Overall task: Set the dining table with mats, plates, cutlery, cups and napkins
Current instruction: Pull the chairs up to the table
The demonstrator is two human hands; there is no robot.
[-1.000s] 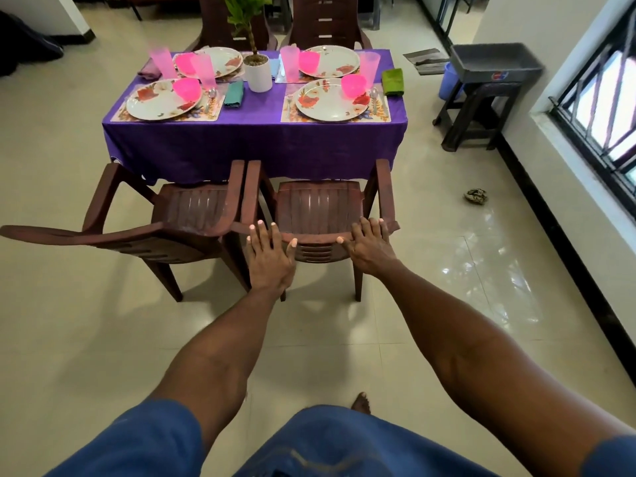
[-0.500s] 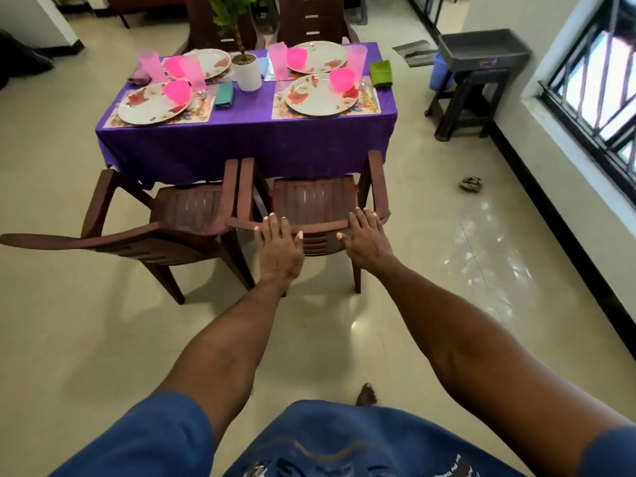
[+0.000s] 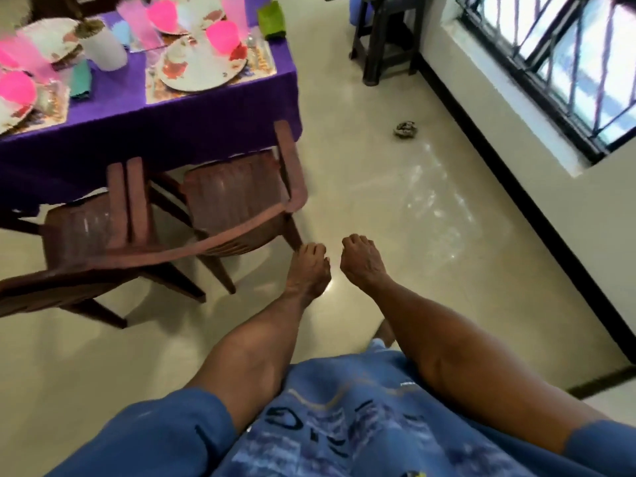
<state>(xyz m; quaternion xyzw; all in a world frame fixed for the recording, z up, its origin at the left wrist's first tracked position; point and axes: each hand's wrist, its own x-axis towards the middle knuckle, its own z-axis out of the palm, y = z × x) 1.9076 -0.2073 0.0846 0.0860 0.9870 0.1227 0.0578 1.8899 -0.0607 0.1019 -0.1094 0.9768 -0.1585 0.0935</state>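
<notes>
The table [image 3: 172, 132] under a purple cloth stands at the upper left. It carries patterned mats [image 3: 265, 60], floral plates [image 3: 203, 68], pink cups [image 3: 223, 36], a green napkin [image 3: 272, 20] and a teal napkin [image 3: 81, 79]. Cutlery is too blurred to make out. A brown plastic chair [image 3: 237, 194] is tucked against the table's near edge. My left hand [image 3: 309, 266] hovers just right of that chair's back corner, fingers loosely curled and holding nothing. My right hand [image 3: 361, 259] hangs beside it over the floor, also loosely curled with nothing in it.
A second brown chair [image 3: 82, 232] stands left of the first, pulled further out. A white plant pot [image 3: 105, 46] sits on the table. A dark stool [image 3: 385, 39] stands at the back right and a small dark object [image 3: 405, 128] lies on the floor below the barred window [image 3: 568, 63].
Both hands have come off the right chair's back and curled. The chair now sits closer under the table, and my view has swung to the right.
</notes>
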